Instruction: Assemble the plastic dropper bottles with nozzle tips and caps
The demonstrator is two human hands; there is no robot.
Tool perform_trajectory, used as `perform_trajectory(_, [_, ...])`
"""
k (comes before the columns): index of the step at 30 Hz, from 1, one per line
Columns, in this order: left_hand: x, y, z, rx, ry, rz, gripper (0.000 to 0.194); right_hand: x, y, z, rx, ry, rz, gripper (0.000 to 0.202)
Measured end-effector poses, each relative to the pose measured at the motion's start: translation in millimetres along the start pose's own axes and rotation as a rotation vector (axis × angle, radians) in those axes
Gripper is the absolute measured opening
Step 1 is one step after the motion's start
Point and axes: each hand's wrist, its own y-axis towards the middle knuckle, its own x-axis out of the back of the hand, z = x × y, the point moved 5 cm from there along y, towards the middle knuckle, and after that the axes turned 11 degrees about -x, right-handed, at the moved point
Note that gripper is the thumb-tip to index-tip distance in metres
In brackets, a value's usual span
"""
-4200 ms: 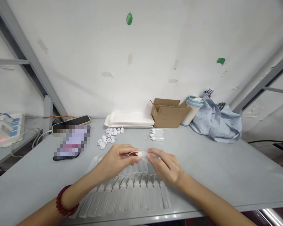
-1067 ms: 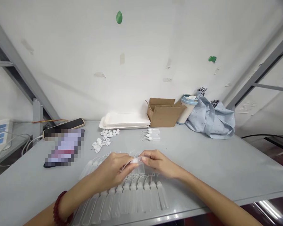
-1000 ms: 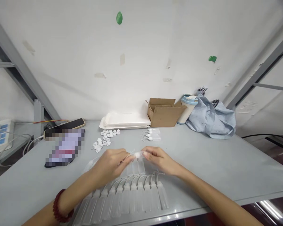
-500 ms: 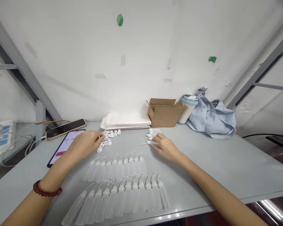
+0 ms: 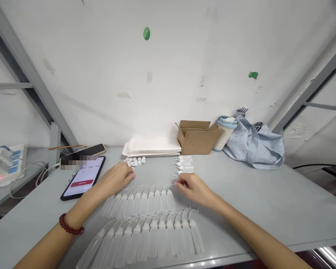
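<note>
My left hand is over the near side of a pile of small white caps. Its fingers are bent and closed together, and whatever is between them is hidden. My right hand has curled fingers, thumb and forefinger drawn together beside the thin tube tip at the right end of a row of clear plastic squeeze bottles. What it pinches, if anything, does not show. A second row of such bottles lies nearer me. Several more bottles lie past my right hand, thin tubes pointing left.
A phone showing a timer lies left of my left hand, with another phone behind it. Along the wall are stacked white sheets, an open cardboard box, a lidded cup and a light blue bag.
My right hand has let go of a bottle in the far group and come nearer me, by the row's right end. The left hand has moved slightly right and nearer, covering some caps.
</note>
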Motion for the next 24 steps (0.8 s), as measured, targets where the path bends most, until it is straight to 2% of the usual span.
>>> perform_trajectory(3, [-1.8, 1.2, 1.1, -0.003, 0.0, 0.005, 0.03, -10.7, -7.8, 11.2, 0.006, 0.022, 0.119, 0.022])
perform_trajectory(6, [-0.7, 1.8, 1.2, -0.018, -0.002, 0.005, 0.032, -14.8, -11.5, 16.3, 0.015, 0.001, 0.166, 0.02])
perform_trajectory(9, [3.3, 1.2, 2.2, -0.018, 0.0, -0.006, 0.037, -14.5, -11.4, 15.9, 0.005, -0.011, 0.16, 0.017])
perform_trajectory(13, [5.4, -1.1, 7.1, 0.019, -0.001, 0.002, 0.031, -15.9, -9.6, 13.2, -0.022, -0.027, 0.172, 0.02])
perform_trajectory(18, [0.1, -2.6, 6.9, 0.083, 0.045, 0.036, 0.03, -16.1, -8.9, 12.9, -0.066, -0.06, 0.174, 0.023])
perform_trajectory(24, [-7.2, -0.9, -1.2, 0.071, 0.068, 0.056, 0.026, -16.0, -8.6, 10.0, -0.121, -0.088, 0.139, 0.024])
